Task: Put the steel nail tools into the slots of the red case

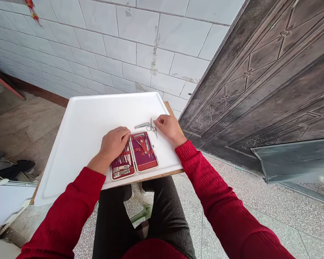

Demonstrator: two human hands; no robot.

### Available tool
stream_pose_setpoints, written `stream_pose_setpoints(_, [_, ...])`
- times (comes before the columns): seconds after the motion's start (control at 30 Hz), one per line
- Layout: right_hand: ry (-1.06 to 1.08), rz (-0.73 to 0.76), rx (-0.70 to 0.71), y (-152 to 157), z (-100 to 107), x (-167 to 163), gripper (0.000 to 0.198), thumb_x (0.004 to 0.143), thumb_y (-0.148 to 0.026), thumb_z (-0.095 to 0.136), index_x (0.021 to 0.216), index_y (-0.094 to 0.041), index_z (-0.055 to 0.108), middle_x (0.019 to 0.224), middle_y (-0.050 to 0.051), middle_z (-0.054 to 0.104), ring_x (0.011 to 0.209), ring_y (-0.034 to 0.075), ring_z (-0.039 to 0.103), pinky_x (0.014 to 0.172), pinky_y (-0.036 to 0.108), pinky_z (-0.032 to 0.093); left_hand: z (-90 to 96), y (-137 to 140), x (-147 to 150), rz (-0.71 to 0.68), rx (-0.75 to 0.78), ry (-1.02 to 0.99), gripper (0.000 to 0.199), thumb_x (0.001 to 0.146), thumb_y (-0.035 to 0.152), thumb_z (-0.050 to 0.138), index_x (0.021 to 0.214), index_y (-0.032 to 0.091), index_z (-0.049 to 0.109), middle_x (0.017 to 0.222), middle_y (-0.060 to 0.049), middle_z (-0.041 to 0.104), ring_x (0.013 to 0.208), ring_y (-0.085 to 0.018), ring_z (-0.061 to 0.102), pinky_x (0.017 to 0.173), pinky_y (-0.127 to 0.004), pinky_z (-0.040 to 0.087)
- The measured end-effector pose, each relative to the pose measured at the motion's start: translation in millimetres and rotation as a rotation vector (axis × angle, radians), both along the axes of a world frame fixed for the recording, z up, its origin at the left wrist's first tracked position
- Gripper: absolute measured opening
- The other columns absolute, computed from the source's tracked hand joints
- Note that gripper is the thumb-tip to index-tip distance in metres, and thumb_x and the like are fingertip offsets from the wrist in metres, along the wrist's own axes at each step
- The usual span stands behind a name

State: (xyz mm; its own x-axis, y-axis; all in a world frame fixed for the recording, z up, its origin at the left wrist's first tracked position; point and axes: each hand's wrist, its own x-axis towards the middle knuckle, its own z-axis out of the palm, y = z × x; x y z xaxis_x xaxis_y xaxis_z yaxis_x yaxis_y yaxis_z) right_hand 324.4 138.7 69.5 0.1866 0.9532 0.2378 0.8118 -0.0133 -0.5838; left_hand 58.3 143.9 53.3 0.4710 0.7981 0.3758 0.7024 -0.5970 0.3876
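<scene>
Hands (113, 144) (167, 126) apart — left over case (148, 166)

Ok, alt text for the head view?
A person's left hand rests at an open red manicure case of metal tools on a white board; the right hand is beside small scissors and a nail clipper. A tiled wall stands behind, a dark patterned door at right.

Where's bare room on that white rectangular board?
Bare: the white rectangular board left of the left hand, plus its far strip toward the pale tiled wall. Crowded: around the open red-lined manicure case, silver nail clipper and right hand.
</scene>
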Motion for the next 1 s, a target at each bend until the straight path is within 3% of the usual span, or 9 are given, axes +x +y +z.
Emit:
stream_pose_setpoints(0.23, [-0.127, 0.082, -0.189, -11, 11, -7, 0.027, 0.089, -0.042, 0.074, 0.076, -0.020, 0.067, 0.078, 0.002, 0.071, 0.070, 0.015, 0.055, 0.063, 0.028, 0.031, 0.2, 0, -1, 0.024, -0.011, 0.003, 0.028, 0.102, 0.030, 0.045, 0.096, 0.026, 0.072, 0.108, -0.001, 0.078, 0.093, -0.022, 0.071, 0.073, -0.033, 0.051])
stream_pose_setpoints(0.4, [-0.232, 0.089, -0.245, -14, 12, -7, 0.018, 0.087, -0.029, 0.071, 0.073, -0.020, 0.065, 0.078, 0.002, 0.071, 0.069, 0.015, 0.053, 0.060, 0.029, 0.029, 0.2, -1, -1, 0.026, 0.001, 0.015, 0.029, 0.102, 0.030, 0.045, 0.095, 0.026, 0.073, 0.109, -0.001, 0.079, 0.093, -0.022, 0.071, 0.071, -0.033, 0.052])
stream_pose_setpoints(0.57, [-0.099, 0.101, -0.201, -12, 10, 0, 0.024, 0.089, -0.031, 0.068, 0.069, -0.020, 0.064, 0.074, 0.002, 0.069, 0.067, 0.015, 0.054, 0.061, 0.028, 0.032, 0.1, -1, 0, 0.017, 0.006, 0.007, 0.031, 0.102, 0.030, 0.044, 0.096, 0.026, 0.073, 0.108, -0.001, 0.079, 0.094, -0.022, 0.072, 0.073, -0.033, 0.053])
stream_pose_setpoints(0.83, [0.046, 0.130, -0.102, -5, 0, 3, 0.011, 0.083, -0.018, 0.064, 0.072, -0.019, 0.063, 0.074, 0.001, 0.070, 0.070, 0.015, 0.059, 0.067, 0.028, 0.039, 1.2, -3, 2, 0.003, -0.034, -0.001, 0.029, 0.102, 0.028, 0.045, 0.096, 0.025, 0.074, 0.111, -0.001, 0.079, 0.097, -0.022, 0.072, 0.077, -0.034, 0.053])
stream_pose_setpoints(0.93, [0.245, 0.132, -0.102, -5, -1, 1, 0.001, 0.084, -0.019, 0.064, 0.084, -0.019, 0.064, 0.066, -0.003, 0.066, 0.061, 0.014, 0.058, 0.064, 0.027, 0.043, 2.2, -4, 3, -0.006, -0.036, 0.000, 0.029, 0.102, 0.027, 0.045, 0.095, 0.025, 0.074, 0.110, -0.001, 0.079, 0.097, -0.022, 0.072, 0.077, -0.034, 0.053])
stream_pose_setpoints(1.0, [0.428, 0.162, -0.114, -6, -2, -1, 0.013, 0.084, -0.020, 0.065, 0.097, -0.019, 0.064, 0.062, -0.006, 0.063, 0.053, 0.013, 0.056, 0.060, 0.027, 0.045, 2.3, -4, 4, -0.022, -0.033, 0.002, 0.029, 0.102, 0.027, 0.046, 0.097, 0.025, 0.074, 0.111, -0.001, 0.079, 0.098, -0.022, 0.072, 0.078, -0.033, 0.053])
